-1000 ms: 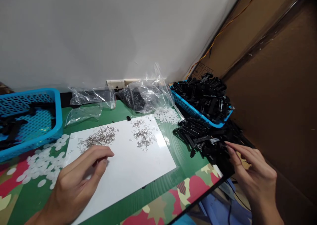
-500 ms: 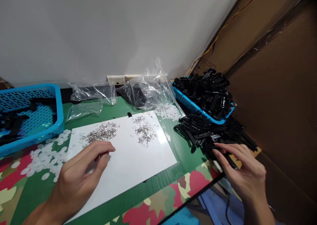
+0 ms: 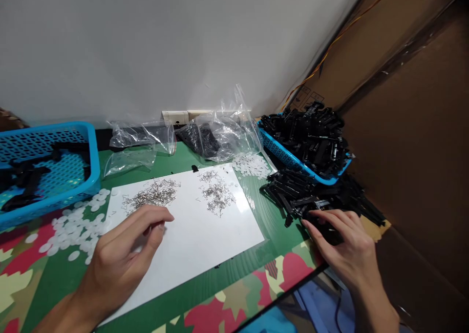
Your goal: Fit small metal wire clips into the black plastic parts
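Observation:
My left hand (image 3: 126, 255) rests above the white board (image 3: 205, 255), fingers curled and thumb drawn in close to the index finger. Nothing shows in its grip. Just beyond its fingers lies a heap of small bent metal wire pieces (image 3: 157, 194); a second group of wire pieces (image 3: 218, 196) is farther right on the board. At the right, my right hand (image 3: 346, 242) reaches to a pile of long black plastic parts (image 3: 289, 191). Its thumb and index finger are a little apart at the pile's near edge; the other fingers hide some parts.
A blue basket (image 3: 306, 169) heaped with black parts stands behind the pile. Another blue basket (image 3: 94, 162) is at far left, with white plastic discs (image 3: 75, 228) scattered beside it. More small discs (image 3: 252, 166) and clear plastic bags (image 3: 227, 135) lie near the wall. Cardboard (image 3: 414, 142) borders the right.
My right hand has moved left along the near edge of the black pile. My left hand keeps its curled pose over the board. The view has shifted slightly.

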Available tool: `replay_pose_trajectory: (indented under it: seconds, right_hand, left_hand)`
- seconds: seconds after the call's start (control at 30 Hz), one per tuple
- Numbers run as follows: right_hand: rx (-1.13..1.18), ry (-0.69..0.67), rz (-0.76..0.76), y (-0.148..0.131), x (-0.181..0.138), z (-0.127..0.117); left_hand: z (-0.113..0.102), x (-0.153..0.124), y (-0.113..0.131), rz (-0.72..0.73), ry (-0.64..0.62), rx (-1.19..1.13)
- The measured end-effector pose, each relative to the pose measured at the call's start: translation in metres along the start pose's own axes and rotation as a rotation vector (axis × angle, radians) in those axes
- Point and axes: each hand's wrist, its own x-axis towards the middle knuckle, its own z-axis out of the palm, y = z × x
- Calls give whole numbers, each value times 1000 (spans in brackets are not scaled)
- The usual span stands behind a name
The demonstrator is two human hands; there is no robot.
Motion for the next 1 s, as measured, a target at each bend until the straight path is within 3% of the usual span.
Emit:
replay_pose_trajectory:
  seconds: [0.17, 0.4, 0.63, 0.77, 1.0]
  right_hand:
    - [45, 5, -11, 1, -3, 2]
    - [77, 116, 67, -5, -1, -3]
    - [95, 19, 16, 5, -4, -1]
    - [157, 92, 39, 4, -4, -2]
    - [561, 338, 142, -22, -1, 8]
  left_hand:
    - [-1, 1, 1, 7, -11, 8]
    - [-5, 3, -2, 47, -60, 32]
    - [-4, 3, 2, 7, -60, 2]
    - [0, 1, 2, -50, -36, -31]
    - [3, 1, 3, -57, -3, -74]
